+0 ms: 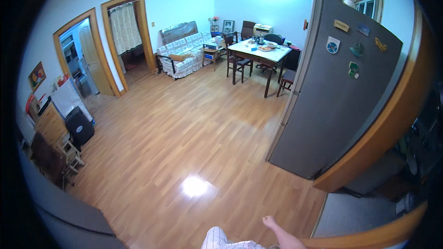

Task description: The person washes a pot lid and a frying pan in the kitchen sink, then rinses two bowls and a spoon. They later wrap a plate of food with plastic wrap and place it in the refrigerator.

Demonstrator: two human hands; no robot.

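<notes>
My right hand hangs low over the wood-look floor, its fingers curled in with nothing visible in them. The bare forearm reaches in from the bottom edge, beside my checked clothing. My left hand is out of view. Nearest to the right hand is the wooden door frame of a side room. Ahead on the right a tall grey refrigerator stands with several magnets on its side. A dining table with a white top holds plates, food and a kettle at the far end.
Dark wooden chairs surround the table. Against the back wall stands a sofa with a patterned cover, with a small side table by it. A black suitcase, wooden drawers and a small chair line the left wall. Two doorways open behind them.
</notes>
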